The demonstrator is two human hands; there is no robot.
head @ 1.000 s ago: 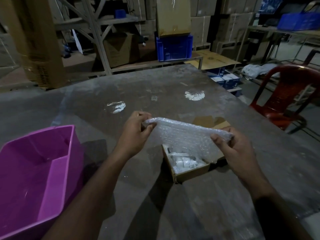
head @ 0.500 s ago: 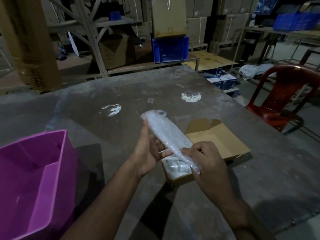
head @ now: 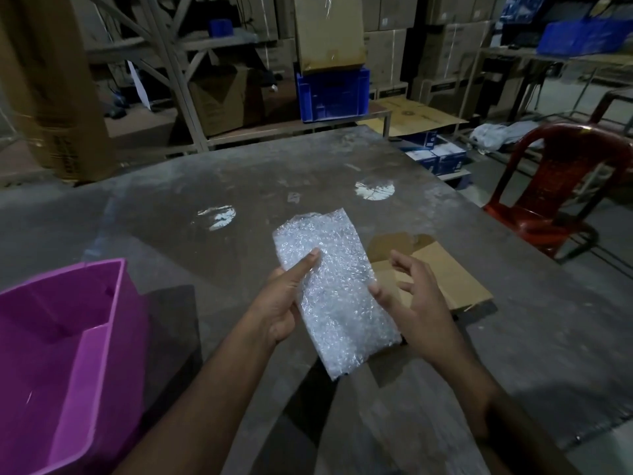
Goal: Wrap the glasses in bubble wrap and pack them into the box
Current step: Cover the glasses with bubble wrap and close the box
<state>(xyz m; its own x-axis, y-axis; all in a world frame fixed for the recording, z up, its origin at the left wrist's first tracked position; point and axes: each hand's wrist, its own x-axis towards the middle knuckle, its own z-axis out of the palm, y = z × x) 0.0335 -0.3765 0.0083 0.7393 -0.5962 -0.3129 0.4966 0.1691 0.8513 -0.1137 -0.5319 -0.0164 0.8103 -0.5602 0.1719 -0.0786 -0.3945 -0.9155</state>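
1. My left hand grips the bubble-wrapped bundle, thumb on top, above the cardboard box.
2. My right hand is relaxed, fingers spread, thumb touching the bundle's right edge.

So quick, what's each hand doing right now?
Left hand: holding the clear bubble-wrap bundle, thumb pressed on top.
Right hand: open, fingers relaxed, thumb touching the bundle's edge.

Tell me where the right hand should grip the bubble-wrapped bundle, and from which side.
Probably the bubble-wrapped bundle at its right long edge near the middle, coming from the right: it is long, flat, tilted, with the left hand already pinching the opposite edge and the right hand beside it.
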